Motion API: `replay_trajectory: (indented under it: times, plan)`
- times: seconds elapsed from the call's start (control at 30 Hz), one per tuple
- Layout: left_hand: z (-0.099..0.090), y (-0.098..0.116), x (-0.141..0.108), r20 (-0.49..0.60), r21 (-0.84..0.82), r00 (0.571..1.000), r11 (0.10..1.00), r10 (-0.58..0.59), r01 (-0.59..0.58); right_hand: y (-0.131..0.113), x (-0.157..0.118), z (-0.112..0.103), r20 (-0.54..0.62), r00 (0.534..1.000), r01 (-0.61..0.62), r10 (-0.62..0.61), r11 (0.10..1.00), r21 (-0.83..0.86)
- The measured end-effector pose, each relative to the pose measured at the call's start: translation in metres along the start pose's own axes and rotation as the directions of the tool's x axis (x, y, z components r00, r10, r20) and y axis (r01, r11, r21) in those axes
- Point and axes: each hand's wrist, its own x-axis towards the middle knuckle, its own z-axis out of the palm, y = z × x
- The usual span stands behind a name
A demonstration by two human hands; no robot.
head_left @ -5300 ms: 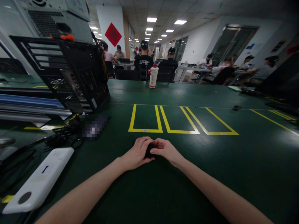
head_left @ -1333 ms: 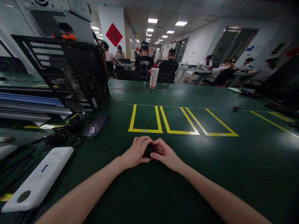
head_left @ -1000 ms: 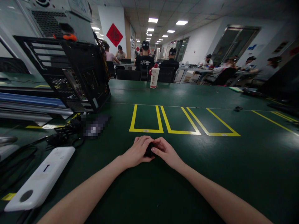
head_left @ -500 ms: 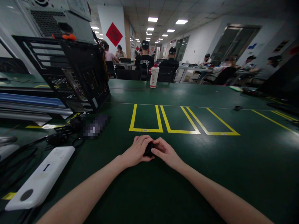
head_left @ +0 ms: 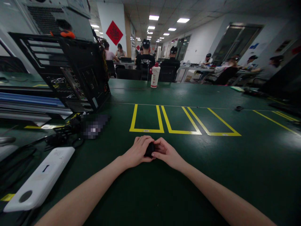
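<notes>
A small black object (head_left: pixel 149 150), rounded and mostly covered by fingers, is held between my two hands near the middle of the green table (head_left: pixel 155 194). My left hand (head_left: pixel 138 152) wraps over it from the left, fingers on top and thumb at its near lower side. From the right, my right hand (head_left: pixel 166 153) touches it with thumb and curled fingers. Its exact kind cannot be made out. Just beyond the hands lie yellow tape outlines (head_left: pixel 147 131) on the tabletop.
At left stand an open black computer case (head_left: pixel 87 75), tangled black cables (head_left: pixel 62 133) and a long white device (head_left: pixel 39 179). A white bottle with a red lid (head_left: pixel 154 76) is at the far edge. A small black ring-like item (head_left: pixel 239 108) lies right. Several people sit beyond.
The camera view has shifted very slightly. Both hands stay around the black object in nearly the same place, with a little more of its dark surface showing between them.
</notes>
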Motion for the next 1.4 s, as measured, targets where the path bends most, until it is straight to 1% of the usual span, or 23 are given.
replay_trajectory:
  times: [0.13,0.27,0.4,0.5,0.6,0.73,0.9,1.03,1.1,1.17,1.27,1.4]
  plan:
    - [0.003,-0.001,-0.001,-0.003,0.002,1.000,1.000,-0.002,0.002,0.001,0.000,-0.001,0.012,1.000,-0.009,0.009,1.000,0.010]
    - [0.000,0.000,0.000,0.001,-0.012,1.000,1.000,-0.008,0.008,-0.003,0.000,0.000,-0.055,0.998,-0.012,0.009,0.998,-0.056]
    - [-0.007,0.004,0.001,0.043,-0.021,0.999,1.000,-0.016,0.016,-0.004,0.001,0.002,-0.082,0.997,-0.019,0.013,0.997,-0.078]
    - [-0.009,0.006,0.002,0.043,-0.014,0.999,1.000,-0.012,0.013,-0.003,0.001,0.002,-0.106,0.994,-0.041,0.029,0.993,-0.110]
    - [-0.008,0.005,0.001,0.036,-0.022,0.999,1.000,-0.009,0.010,-0.003,0.000,0.001,-0.067,0.997,-0.050,0.045,0.995,-0.087]
    - [-0.006,0.004,0.000,0.009,-0.021,1.000,1.000,-0.015,0.015,-0.004,-0.002,0.001,-0.020,1.000,-0.016,0.015,1.000,-0.027]
    - [-0.004,0.003,0.001,0.030,-0.010,0.999,1.000,-0.016,0.016,-0.004,-0.003,0.002,-0.049,0.998,-0.027,0.025,0.999,-0.036]
    - [0.000,0.001,0.001,-0.016,0.002,1.000,1.000,-0.011,0.011,-0.003,0.000,0.003,-0.081,0.997,-0.005,0.001,0.999,-0.050]
    - [0.000,0.001,0.001,-0.023,-0.004,1.000,1.000,-0.011,0.011,-0.003,0.001,0.002,-0.090,0.996,-0.027,0.020,0.997,-0.076]
    - [-0.002,0.002,0.001,-0.005,-0.010,1.000,1.000,-0.012,0.012,-0.004,0.001,0.002,-0.092,0.995,-0.057,0.047,0.993,-0.107]
    - [-0.006,0.004,0.001,0.029,-0.013,1.000,1.000,-0.010,0.011,-0.004,0.001,0.000,-0.051,0.997,-0.058,0.053,0.993,-0.105]
    - [-0.005,0.003,0.000,0.014,-0.012,1.000,1.000,-0.012,0.013,-0.003,-0.001,-0.001,0.012,1.000,-0.008,0.008,1.000,-0.015]
